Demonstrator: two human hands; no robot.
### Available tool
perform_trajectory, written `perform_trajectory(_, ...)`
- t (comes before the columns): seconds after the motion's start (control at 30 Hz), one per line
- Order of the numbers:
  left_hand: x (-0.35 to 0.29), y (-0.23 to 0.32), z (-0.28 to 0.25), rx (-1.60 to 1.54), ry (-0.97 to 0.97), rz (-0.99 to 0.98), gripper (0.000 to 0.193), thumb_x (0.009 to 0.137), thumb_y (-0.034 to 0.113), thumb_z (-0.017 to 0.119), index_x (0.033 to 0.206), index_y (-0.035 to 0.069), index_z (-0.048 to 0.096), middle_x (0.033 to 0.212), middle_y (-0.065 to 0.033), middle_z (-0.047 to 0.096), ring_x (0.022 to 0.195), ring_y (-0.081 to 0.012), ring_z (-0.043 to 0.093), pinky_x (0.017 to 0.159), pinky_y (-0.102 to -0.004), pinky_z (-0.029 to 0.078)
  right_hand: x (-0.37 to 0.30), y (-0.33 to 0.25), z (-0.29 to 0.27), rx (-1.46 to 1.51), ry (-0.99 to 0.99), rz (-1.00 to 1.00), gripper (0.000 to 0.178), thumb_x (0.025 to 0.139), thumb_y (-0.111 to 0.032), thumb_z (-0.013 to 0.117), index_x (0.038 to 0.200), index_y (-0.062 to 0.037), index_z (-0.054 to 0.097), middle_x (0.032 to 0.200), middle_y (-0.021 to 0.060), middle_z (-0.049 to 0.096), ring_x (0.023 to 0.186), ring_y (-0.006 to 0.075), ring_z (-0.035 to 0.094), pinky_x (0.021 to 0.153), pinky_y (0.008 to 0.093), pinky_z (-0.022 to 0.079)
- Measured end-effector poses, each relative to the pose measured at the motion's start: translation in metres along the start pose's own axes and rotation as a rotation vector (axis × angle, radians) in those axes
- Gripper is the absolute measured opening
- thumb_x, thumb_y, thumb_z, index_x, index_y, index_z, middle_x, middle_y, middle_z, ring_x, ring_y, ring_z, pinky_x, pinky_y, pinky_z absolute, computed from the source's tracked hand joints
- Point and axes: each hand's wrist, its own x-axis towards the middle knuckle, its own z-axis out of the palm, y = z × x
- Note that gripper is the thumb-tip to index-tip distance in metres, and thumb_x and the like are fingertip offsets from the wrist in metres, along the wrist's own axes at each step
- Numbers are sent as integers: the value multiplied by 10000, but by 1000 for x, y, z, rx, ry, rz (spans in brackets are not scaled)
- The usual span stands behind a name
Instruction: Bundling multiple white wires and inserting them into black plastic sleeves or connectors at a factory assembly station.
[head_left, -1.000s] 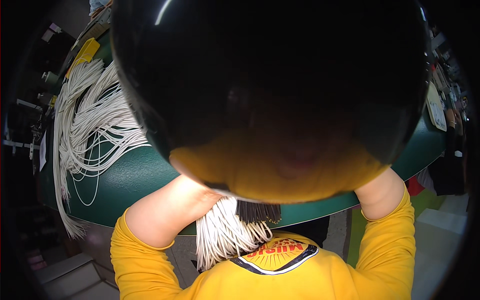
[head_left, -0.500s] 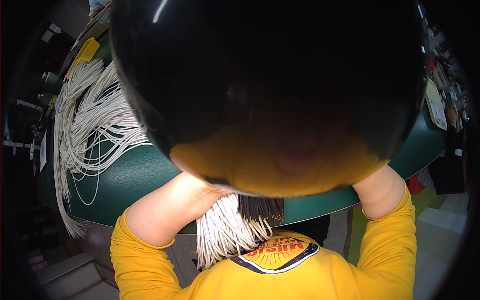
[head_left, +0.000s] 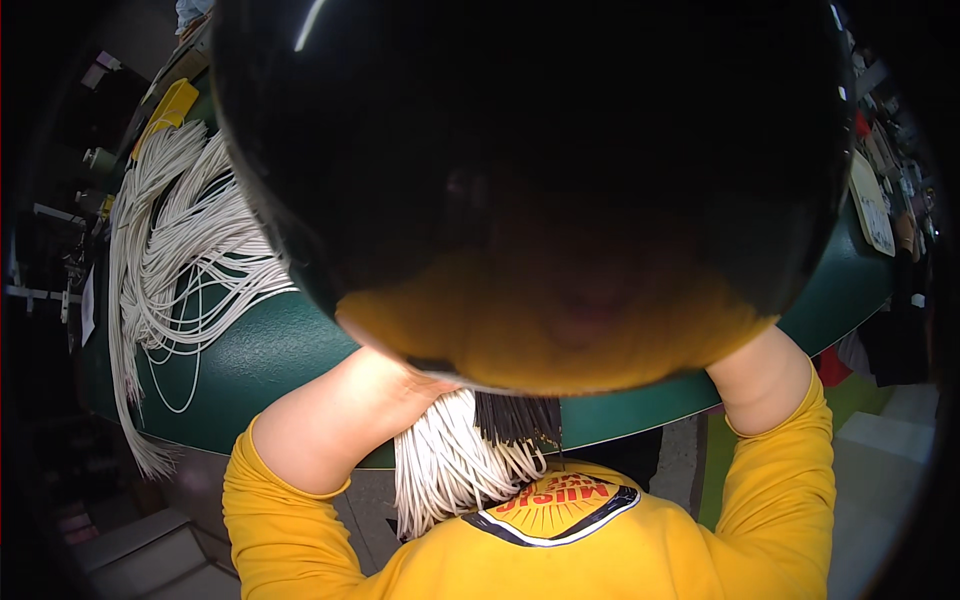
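Observation:
A large dark, glossy round thing covers the middle of the head view and hides most of both hands. Only the wrist edge of my left hand [head_left: 435, 384] shows below its rim, by a thick bundle of white wires [head_left: 450, 460] hanging over the table's front edge. Beside it hangs a bundle of black wires [head_left: 515, 418], touching the white ones. What holds either bundle is out of sight. My right forearm [head_left: 750, 375] reaches up behind the dark thing, which conceals that hand and its fingers. The fingers of my left hand are also hidden.
Long white wires [head_left: 200, 240] lie heaped on the left of the green table [head_left: 260, 350], some dangling over its edge. Behind them stands a yellow bin [head_left: 170, 108]. A pale tray [head_left: 872, 205] sits at the far right. A grey box-like thing [head_left: 150, 550] is at lower left.
The black wires' lower ends have drawn slightly left, and their brassy tips show less. The dark round thing has shifted a little left. Both forearms are nearly unmoved.

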Motion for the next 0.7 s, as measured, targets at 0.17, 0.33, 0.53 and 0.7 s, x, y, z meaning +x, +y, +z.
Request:
perform_trajectory(0.17,6,-9,-9,-38,-45,49,162,709,-11,540,867,-16,504,781,-123,549,680,-202,577,609,-266,476,3,0,-3,264,102,123,229,865,-175,407,769,5,511,650,70,526,507,104,484,470,200,400)
perform_trajectory(0.33,-2,5,7,64,24,-1,111,714,-8,554,808,7,498,684,-120,555,595,-190,577,545,-272,477,1,7,3,398,202,80,267,901,-229,347,787,-12,454,609,64,501,461,115,466,455,223,425)
perform_trajectory(0.53,1,2,5,170,49,-17,161,713,-11,548,871,-9,520,726,-105,567,622,-174,576,587,-274,484,2,16,0,-15,92,-17,127,783,-87,553,719,-11,473,567,22,492,486,94,521,482,207,450)
perform_trajectory(0.7,-1,0,-1,202,61,32,219,715,-23,532,933,-17,513,767,-104,571,688,-170,578,630,-275,482,1,-1,6,100,108,124,123,744,-64,602,709,-18,493,570,17,507,502,89,532,507,197,451)
